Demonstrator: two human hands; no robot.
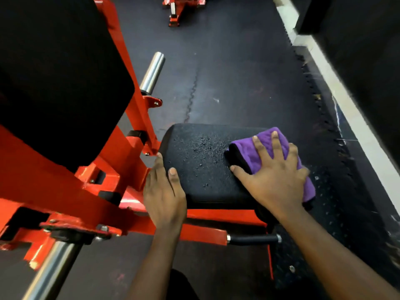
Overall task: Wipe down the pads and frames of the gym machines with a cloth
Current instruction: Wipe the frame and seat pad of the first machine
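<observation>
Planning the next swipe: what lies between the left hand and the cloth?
Head view: only black pad with wet-looking specks; nothing else between left hand and cloth.

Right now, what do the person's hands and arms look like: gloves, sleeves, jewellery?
Both the left hand and the right hand are bare: no gloves, rings or watch visible. The left forearm and right forearm are uncovered to the frame's edge; no sleeve shows.
</observation>
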